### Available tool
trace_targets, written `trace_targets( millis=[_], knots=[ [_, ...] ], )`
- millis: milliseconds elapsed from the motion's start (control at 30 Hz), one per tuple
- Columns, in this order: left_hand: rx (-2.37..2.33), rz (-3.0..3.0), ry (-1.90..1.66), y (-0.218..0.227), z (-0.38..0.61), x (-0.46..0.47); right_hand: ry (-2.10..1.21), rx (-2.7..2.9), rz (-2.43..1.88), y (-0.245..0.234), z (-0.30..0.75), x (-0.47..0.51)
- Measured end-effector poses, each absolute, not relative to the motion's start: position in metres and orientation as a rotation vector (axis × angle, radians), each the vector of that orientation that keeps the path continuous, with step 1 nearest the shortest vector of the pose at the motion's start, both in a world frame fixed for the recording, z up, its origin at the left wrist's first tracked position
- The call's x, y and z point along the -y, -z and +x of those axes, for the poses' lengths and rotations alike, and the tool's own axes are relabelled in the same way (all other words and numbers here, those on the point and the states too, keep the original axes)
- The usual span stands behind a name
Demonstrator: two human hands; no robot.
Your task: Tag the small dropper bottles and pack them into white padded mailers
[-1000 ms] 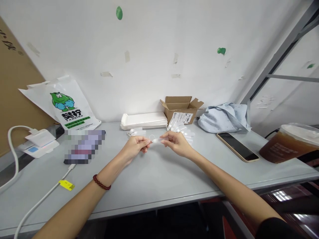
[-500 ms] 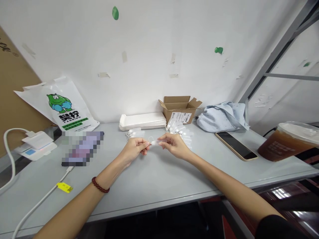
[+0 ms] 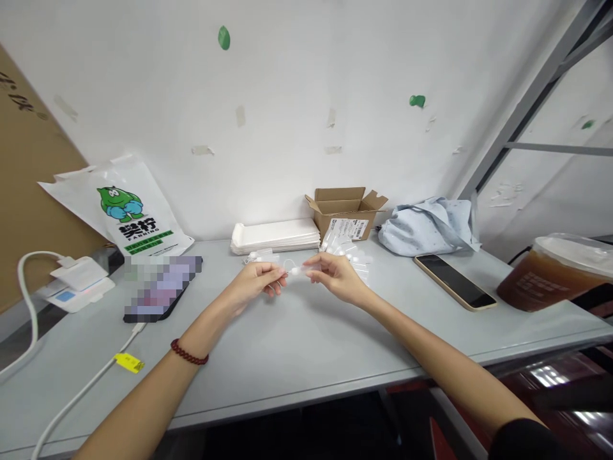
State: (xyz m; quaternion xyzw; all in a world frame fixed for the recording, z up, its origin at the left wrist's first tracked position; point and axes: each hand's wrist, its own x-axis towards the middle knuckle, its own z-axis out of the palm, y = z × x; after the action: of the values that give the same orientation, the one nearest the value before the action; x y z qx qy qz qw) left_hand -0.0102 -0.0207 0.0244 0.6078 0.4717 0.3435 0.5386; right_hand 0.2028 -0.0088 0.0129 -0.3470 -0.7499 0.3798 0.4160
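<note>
Between my two hands is a small clear plastic piece with a white knob [image 3: 295,271] and a thin pale loop. My left hand [image 3: 256,281] is closed in a pinch at the loop end of it. My right hand [image 3: 335,276] pinches the clear end between thumb and fingers. Just behind my right hand lies a bunch of similar clear pieces with white knobs [image 3: 355,257]. A few more clear pieces [image 3: 262,255] lie behind my left hand. The details at my fingertips are too small to make out.
Along the wall stand a stack of white envelopes [image 3: 278,234], an open cardboard box [image 3: 342,214] and a light blue cloth bag [image 3: 426,227]. A phone [image 3: 454,282] and a drink cup [image 3: 541,275] are at right. At left are a charging phone [image 3: 165,291], cable [image 3: 79,409] and white bag [image 3: 136,211].
My fingertips have drawn slightly apart, and more of the white knob and loop shows between them. Both hands keep their pinch. The camera view has shifted a little.
</note>
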Motion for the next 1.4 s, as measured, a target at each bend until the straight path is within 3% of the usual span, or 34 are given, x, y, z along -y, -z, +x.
trace_targets(
  millis=[967,1233,1400],
  knots=[
    [-1.168,1.442,-0.935,-0.016,-0.002,0.025,-0.930,1.991,-1.041,-0.015,0.201,0.010],
    [-1.200,1.456,-0.851,-0.004,0.003,0.023,-0.918,2.020,-1.068,-0.010,0.204,0.005],
    [-1.205,1.534,-0.605,-0.006,-0.006,0.016,-0.859,2.173,-1.040,-0.002,0.201,-0.001]
  ],
)
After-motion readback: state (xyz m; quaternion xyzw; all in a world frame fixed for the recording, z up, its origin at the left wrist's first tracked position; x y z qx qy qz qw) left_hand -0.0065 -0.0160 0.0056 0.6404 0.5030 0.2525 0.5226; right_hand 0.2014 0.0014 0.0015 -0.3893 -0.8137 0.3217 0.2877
